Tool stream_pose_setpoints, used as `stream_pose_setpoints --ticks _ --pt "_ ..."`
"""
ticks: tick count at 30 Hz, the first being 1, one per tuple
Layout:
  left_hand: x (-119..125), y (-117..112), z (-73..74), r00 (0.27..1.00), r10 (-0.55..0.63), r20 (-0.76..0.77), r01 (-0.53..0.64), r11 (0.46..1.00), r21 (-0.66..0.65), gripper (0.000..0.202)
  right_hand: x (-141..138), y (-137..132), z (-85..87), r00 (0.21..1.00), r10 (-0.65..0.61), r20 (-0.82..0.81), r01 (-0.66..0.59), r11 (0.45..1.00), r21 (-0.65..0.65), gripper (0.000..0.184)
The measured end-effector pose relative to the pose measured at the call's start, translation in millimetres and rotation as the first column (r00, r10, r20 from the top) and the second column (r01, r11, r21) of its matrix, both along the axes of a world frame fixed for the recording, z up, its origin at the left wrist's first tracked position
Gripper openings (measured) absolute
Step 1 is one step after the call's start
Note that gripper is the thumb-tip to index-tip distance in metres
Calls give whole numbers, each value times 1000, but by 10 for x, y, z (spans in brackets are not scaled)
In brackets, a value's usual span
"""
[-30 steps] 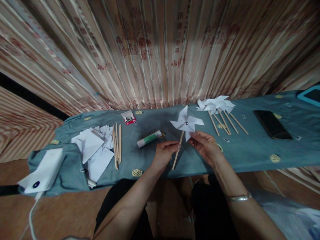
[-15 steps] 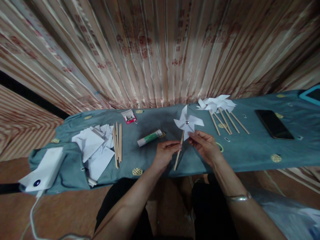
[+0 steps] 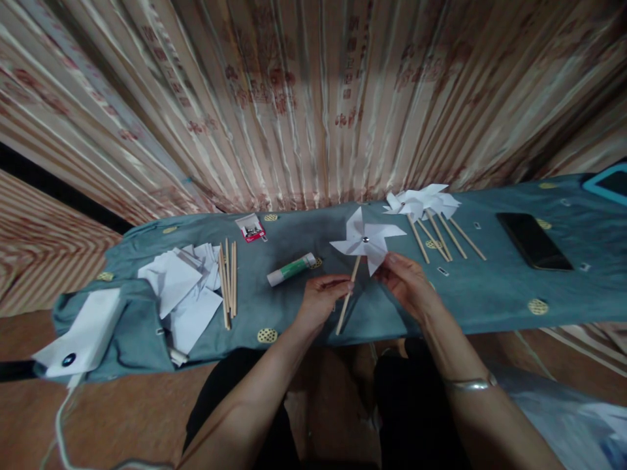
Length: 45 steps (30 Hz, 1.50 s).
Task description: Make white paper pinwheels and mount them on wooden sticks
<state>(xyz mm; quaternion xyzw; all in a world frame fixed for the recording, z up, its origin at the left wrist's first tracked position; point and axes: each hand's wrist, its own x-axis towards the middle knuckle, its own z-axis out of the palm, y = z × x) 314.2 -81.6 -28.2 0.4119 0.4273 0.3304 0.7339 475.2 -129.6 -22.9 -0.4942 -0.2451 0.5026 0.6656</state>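
Observation:
A white paper pinwheel [image 3: 367,239] with a silver pin at its centre is held over the table. My left hand [image 3: 321,297] is closed, pinching its wooden stick [image 3: 345,303] between thumb and fingers. With fingertips together, my right hand [image 3: 404,279] grips the edge of the lower right blade. Left of my hands lies a glue stick [image 3: 292,268] with a green label. Behind it, a small red and white box [image 3: 251,229] holds shiny metal pins. Several finished pinwheels [image 3: 425,201] lie together at the back right.
Loose wooden sticks [image 3: 234,281] lie beside a pile of white paper pieces [image 3: 179,281] on the left. A white device with a cable [image 3: 88,333] rests at the left end. A black phone [image 3: 533,241] and a blue-edged object [image 3: 607,183] are on the right. A curtain [image 3: 313,98] hangs behind.
The pinwheel's head has turned on its pin, so its blades point in other directions. My right hand has shifted slightly right and up with a blade. The left hand still pinches the stick.

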Motion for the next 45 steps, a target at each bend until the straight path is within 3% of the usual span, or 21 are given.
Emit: stream_pose_setpoints --ticks 5,10,14,19,28,33,39,45 --pt "-35 -25 24 996 -92 2 92 995 -30 26 183 9 76 997 -57 -61 59 998 31 48" --pt "-68 -55 9 981 -191 -38 189 980 -62 25 258 0 113 998 10 -55 -10 1000 -10 52" --pt "-89 -59 -7 970 -236 -64 234 971 -44 23 264 -23 81 997 48 -58 -51 997 -60 44" --pt "-84 -56 -9 972 -228 -60 226 973 -45 23 235 -14 47 998 -23 -50 21 999 -48 36" --pt "-30 -78 34 986 -164 0 162 974 -156 32 146 50 14 988 -135 -74 133 991 -33 40" --pt "-22 -100 15 987 -157 20 158 976 -152 34 65 91 0 971 -206 -120 206 978 -17 39" --pt "7 -116 -27 992 -117 36 121 984 -129 33 -39 125 13 964 -215 -156 225 973 50 39" --pt "43 -141 -33 994 -88 60 94 990 -107 29 -105 144 -14 953 -237 -189 248 968 37 42"
